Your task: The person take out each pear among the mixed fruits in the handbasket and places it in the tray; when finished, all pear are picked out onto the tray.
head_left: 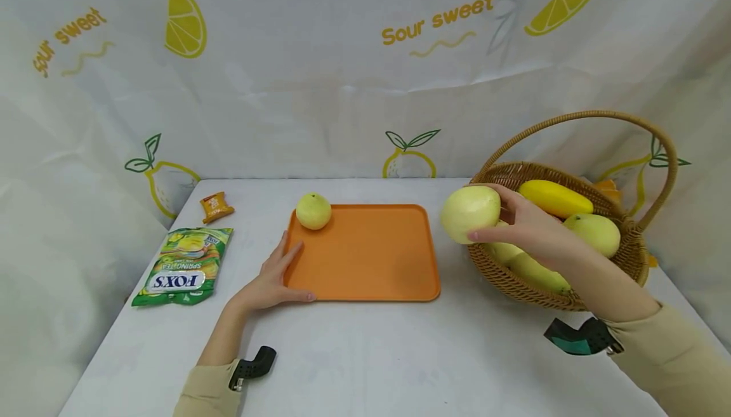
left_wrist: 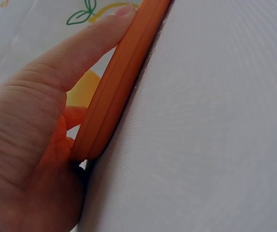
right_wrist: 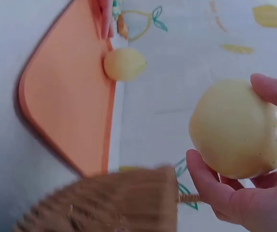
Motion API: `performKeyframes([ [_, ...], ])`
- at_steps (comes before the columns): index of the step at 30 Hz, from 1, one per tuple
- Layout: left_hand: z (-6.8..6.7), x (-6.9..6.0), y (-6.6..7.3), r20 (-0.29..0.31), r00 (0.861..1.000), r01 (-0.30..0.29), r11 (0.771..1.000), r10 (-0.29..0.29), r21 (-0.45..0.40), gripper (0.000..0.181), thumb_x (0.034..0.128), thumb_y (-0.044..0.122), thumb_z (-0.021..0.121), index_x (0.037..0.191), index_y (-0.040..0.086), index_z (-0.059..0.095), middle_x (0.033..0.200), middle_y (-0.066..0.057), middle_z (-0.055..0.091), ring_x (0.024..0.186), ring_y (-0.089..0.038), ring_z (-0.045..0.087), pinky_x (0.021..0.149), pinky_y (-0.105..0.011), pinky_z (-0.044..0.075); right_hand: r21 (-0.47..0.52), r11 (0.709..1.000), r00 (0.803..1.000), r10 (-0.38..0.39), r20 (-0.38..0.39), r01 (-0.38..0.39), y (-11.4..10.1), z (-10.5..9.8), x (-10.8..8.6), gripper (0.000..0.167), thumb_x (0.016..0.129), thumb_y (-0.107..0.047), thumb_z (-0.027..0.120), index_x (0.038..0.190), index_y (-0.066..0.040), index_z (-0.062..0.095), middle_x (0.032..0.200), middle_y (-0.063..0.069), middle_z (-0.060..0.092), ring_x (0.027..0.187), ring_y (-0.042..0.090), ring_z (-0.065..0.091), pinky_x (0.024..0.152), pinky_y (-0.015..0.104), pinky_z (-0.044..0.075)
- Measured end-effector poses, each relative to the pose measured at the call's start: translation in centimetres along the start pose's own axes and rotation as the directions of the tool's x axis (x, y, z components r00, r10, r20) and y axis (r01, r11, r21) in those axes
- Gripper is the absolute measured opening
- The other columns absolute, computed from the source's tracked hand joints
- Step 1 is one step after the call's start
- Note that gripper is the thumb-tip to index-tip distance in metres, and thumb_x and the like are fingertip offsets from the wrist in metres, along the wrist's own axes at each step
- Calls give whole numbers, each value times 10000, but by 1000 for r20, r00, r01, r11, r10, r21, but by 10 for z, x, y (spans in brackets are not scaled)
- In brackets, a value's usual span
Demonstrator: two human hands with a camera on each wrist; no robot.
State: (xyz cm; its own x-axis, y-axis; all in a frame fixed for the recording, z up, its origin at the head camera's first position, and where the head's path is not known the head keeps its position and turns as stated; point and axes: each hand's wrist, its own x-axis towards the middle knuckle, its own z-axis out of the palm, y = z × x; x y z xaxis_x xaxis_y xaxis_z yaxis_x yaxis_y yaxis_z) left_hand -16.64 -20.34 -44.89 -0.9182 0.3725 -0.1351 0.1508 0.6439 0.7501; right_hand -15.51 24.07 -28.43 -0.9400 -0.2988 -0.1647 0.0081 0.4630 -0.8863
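Gripping right hand [head_left: 528, 230]: curling round one pale fruit [head_left: 470, 215] beside wicker basket [head_left: 522, 290]
Left hand [head_left: 274, 284]: spreading fingers, touching orange tray [head_left: 365, 252]
Tray corner: already bearing another fruit [head_left: 313, 211]
Basket: holding more fruit [head_left: 594, 234], untransferred

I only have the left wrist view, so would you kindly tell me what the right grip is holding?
Observer: The right grip holds a large pale round fruit.
Operator: Thank you; is anything on the orange tray?
Observer: Yes, a second pale fruit sits at its far left corner.
Operator: And does anything lie to the left of the tray?
Observer: Yes, a green FOX'S bag lies there on the table.
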Motion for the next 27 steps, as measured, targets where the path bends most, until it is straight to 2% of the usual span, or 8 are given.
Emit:
performKeyframes([
  [6,0,0,1,-3,1000,-5,1000,5,-7,1127,722,477,837,1573,138,182,1617,-70,-172,1451,-431,-65,1083,-694,75,157,988,1000,3,16,-5,-3,24,9,812,873,-173,744,1514,-95,252,1383,187,410,1199,311,450,888,264,478],
  [9,0,-1,1,-3,1000,-8,1000,8,-8,1124,723,475,837,1572,134,185,1617,-74,-170,1449,-438,-64,1079,-699,76,213,977,1000,-20,21,15,-2,35,15,789,864,-126,742,1495,-75,272,1362,192,434,1173,312,462,908,281,466],
  [17,-1,-1,0,-12,1000,-23,1000,23,5,1128,719,480,838,1570,124,190,1617,-85,-168,1451,-430,-68,1081,-696,67,227,973,999,-34,-13,36,8,59,31,758,830,-159,775,1458,-107,353,1380,135,440,1285,311,378,1044,475,316],
  [27,0,0,-1,-15,1000,-22,1000,22,3,1123,717,471,842,1570,131,196,1618,-76,-165,1456,-414,-66,1084,-693,64,252,967,998,39,-57,-23,22,88,51,890,807,-203,789,1518,-101,264,1445,140,379,1307,316,365,1072,501,297],
])
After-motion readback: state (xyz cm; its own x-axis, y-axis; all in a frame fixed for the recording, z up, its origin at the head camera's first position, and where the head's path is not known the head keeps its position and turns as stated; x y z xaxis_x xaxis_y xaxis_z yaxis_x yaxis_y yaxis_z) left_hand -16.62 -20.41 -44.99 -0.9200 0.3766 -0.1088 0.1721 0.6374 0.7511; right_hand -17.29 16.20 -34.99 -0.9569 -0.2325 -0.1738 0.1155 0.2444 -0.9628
